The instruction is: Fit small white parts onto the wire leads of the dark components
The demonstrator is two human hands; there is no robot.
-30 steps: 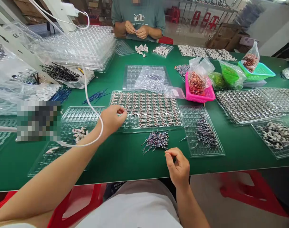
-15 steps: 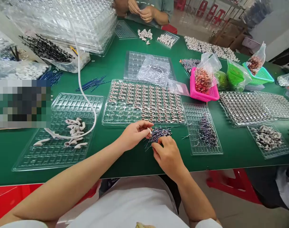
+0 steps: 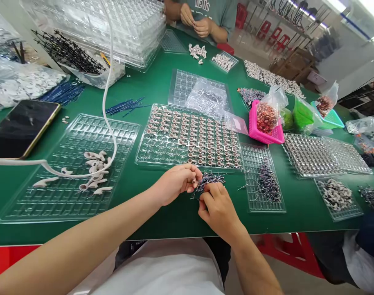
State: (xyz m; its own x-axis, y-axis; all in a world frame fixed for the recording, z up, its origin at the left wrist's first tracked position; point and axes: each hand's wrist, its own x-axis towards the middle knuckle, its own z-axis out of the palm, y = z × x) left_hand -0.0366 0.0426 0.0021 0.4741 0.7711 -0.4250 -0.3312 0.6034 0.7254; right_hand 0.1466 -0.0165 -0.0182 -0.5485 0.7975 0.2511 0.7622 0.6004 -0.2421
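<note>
My left hand is closed in a pinch round a small pale piece, mostly covered by the fingers. Beside it my right hand is closed, fingertips down at the near edge of a pile of dark thin-leaded parts. What those fingertips hold is hidden. Just beyond both hands lies a clear tray with rows of small ring-ended, pinkish-brown pieces; its front left pockets hold none. To the right, a smaller clear tray carries more leaded parts.
At left, pale curved pieces lie on a clear tray, crossed by a white cable. A phone rests farther left. A pink basket stands at right. Across the table a person's hands work.
The view has shifted, showing more of the far room. My left hand has turned slightly, the pale piece still in its fingers. My right hand stays at the pile.
</note>
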